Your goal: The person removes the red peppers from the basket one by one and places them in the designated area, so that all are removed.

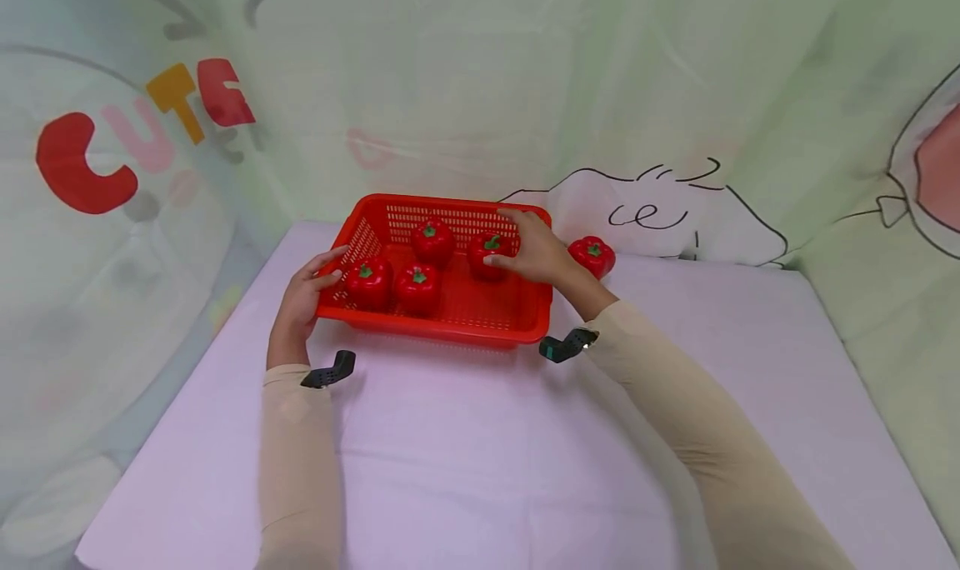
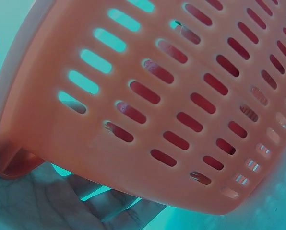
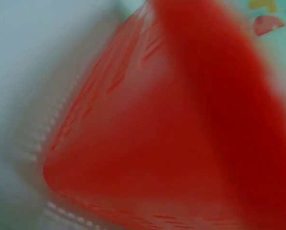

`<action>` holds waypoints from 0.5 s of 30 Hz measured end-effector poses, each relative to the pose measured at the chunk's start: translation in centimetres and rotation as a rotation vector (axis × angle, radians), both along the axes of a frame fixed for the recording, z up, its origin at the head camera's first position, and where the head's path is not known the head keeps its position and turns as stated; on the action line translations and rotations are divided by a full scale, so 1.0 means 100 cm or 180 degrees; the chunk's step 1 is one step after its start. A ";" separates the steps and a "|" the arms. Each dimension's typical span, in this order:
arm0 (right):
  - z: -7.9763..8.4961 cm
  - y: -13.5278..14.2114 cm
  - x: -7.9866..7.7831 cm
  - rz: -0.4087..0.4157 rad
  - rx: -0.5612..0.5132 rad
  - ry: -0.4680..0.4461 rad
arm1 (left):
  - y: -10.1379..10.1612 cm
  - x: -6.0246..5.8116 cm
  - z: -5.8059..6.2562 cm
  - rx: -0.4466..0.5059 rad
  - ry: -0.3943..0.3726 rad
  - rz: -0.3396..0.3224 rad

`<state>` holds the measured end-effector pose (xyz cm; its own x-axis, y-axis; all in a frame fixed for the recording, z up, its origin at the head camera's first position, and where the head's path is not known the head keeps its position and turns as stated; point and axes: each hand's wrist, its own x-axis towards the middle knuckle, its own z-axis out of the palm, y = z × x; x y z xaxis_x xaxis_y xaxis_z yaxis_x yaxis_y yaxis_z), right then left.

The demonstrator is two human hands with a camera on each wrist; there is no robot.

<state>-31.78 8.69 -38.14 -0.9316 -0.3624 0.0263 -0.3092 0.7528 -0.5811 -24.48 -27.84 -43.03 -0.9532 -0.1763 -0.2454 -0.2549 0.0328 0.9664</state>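
A red plastic basket (image 1: pixel 480 330) with slotted sides holds several red bell peppers, among them two peppers (image 1: pixel 369 283) (image 1: pixel 417 288) at the front left and another pepper (image 1: pixel 432 242) at the back. My left hand (image 1: pixel 302 303) grips the basket's left rim; its fingers also show beside the slotted wall (image 2: pixel 128 108) in the left wrist view. Inside the right half of the basket, my right hand (image 1: pixel 538 252) has thumb and fingers around a bell pepper (image 1: pixel 486 257). The right wrist view shows blurred red basket wall (image 3: pixel 133 143), with that hand out of sight.
One more red bell pepper (image 1: pixel 592 257) lies on the table just right of the basket, behind my right wrist. A pale lilac cloth (image 1: pixel 450 470) covers the table. Printed curtains (image 1: pixel 465 95) hang close behind and at both sides.
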 end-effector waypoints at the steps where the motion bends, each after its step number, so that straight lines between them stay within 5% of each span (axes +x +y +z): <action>1: -0.003 -0.001 -0.003 0.0012 0.0117 0.0034 | 0.000 0.000 0.000 -0.0001 0.0000 -0.0013; 7: -0.016 -0.004 -0.011 0.0136 0.0980 0.0360 | 0.002 -0.002 0.001 -0.0007 0.0012 -0.0028; 15: -0.017 -0.014 -0.010 0.0077 0.1536 0.0141 | 0.001 0.000 0.000 -0.0032 -0.0003 -0.0004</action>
